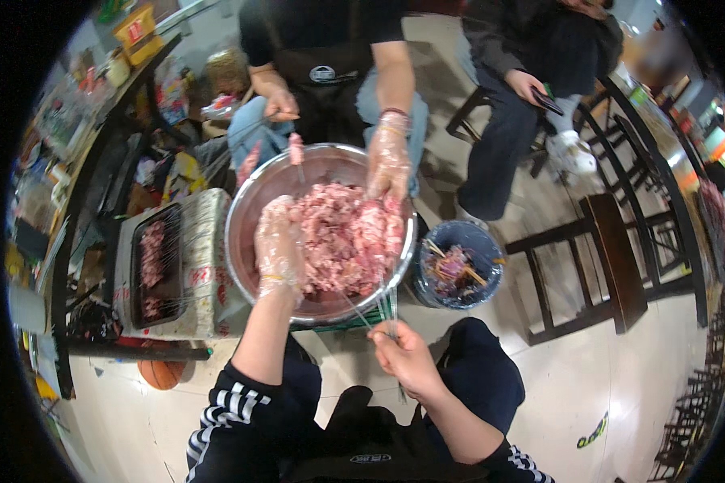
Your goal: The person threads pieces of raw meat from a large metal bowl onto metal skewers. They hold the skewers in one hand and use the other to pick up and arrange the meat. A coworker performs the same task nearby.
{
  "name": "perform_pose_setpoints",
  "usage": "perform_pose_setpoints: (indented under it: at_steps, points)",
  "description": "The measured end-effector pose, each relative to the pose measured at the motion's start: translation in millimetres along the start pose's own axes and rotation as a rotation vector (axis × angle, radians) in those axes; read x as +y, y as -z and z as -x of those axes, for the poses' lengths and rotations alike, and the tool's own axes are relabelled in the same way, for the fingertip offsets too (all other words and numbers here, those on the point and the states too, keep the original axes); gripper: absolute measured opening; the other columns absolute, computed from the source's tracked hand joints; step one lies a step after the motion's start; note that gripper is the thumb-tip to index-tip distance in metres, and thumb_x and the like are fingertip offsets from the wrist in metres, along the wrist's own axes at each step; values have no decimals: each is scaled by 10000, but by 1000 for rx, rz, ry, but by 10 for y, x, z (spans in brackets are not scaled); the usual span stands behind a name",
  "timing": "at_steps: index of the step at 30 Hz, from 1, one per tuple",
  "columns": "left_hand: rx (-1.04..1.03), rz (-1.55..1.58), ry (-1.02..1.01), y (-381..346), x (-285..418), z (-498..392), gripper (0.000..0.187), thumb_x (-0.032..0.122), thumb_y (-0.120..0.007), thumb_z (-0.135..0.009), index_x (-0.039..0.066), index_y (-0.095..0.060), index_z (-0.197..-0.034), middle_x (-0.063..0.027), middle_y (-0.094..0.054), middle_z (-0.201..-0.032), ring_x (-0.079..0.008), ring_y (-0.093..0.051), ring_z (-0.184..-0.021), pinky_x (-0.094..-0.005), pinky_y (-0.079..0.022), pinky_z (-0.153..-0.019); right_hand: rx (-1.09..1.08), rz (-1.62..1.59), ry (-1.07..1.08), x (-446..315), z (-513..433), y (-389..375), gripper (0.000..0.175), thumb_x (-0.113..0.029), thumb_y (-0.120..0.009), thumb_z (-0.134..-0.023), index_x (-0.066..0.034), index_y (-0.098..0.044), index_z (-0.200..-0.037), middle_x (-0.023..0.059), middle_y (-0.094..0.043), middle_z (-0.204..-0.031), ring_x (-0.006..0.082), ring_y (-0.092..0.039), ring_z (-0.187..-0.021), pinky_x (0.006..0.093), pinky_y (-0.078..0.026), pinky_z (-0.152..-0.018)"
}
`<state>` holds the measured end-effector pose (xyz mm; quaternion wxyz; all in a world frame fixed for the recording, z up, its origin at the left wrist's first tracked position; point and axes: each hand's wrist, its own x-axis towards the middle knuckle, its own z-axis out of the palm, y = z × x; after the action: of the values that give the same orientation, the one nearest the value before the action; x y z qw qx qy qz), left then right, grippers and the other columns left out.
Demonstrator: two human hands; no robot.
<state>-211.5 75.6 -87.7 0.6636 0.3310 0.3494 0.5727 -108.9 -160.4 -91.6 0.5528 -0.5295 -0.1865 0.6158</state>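
A large steel bowl (237,265) of chopped raw meat (332,226) stands before me. My left hand (280,241), in a clear plastic glove banded at the wrist, rests against the meat at the bowl's left side; its fingertips are hidden, so I cannot tell whether it grips anything. Bare, my right hand (402,356) grips a bunch of thin metal skewers (388,305) just outside the near rim. Their far ends reach over the bowl to meat-covered lengths (374,232) at its right.
Opposite, a person's gloved hand (391,160) reaches into the bowl; their other hand (281,105) holds a skewer. A metal tray (175,265) of skewered meat lies left. To the right are a lined waste bucket (492,284) and a wooden chair (613,265). A basketball (161,374) sits on the floor.
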Motion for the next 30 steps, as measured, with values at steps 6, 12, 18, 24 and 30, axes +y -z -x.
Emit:
perform_pose_setpoints:
  at_steps: [6, 12, 18, 24, 30]
  points:
    - [36, -56, 171, -200, 143, 95, 148, 229, -484, -974, 119, -570, -1024, 44, -528, -778, -51, -394, -581, -207, -315, -495, 5, -107, 41, 34, 6, -40, 101, -117, -519, -967, -24, -552, -987, -37, -472, -641, 38, -400, -545, 211, -316, -498]
    - [1, -119, 304, -294, 279, 170, 183, 324, -492, -977, 163, -529, -897, 66, -359, -627, -79, -336, -525, -256, -319, -441, -5, -87, 66, 36, 4, -43, 110, -126, -508, -969, -24, -550, -967, -36, -466, -616, 38, -407, -542, 218, -328, -503]
    - [-130, -56, 392, -242, 288, 155, 172, 305, -476, -978, 152, -502, -903, 63, -310, -623, -90, -315, -523, -255, -298, -466, -18, -68, 61, -9, 68, -70, 108, -122, -503, -971, -23, -544, -984, -32, -454, -611, 34, -384, -519, 214, -300, -472]
    - [-221, 38, 366, -217, 172, 141, 135, 221, -502, -933, 130, -458, -844, 40, -339, -624, -101, -347, -543, -272, -312, -476, -36, -206, -7, -12, 89, -44, 112, -116, -500, -977, -16, -530, -1017, -22, -434, -619, 30, -334, -501, 199, -239, -433]
    - [-211, 196, 540, -432, 10, 533, 140, 232, -531, -943, 98, -566, -925, 9, -501, -708, -113, -484, -635, -260, -437, -610, 9, -217, 37, -42, 22, -87, 113, -125, -506, -978, -32, -530, -1036, -5, -461, -612, 32, -309, -470, 200, -231, -421]
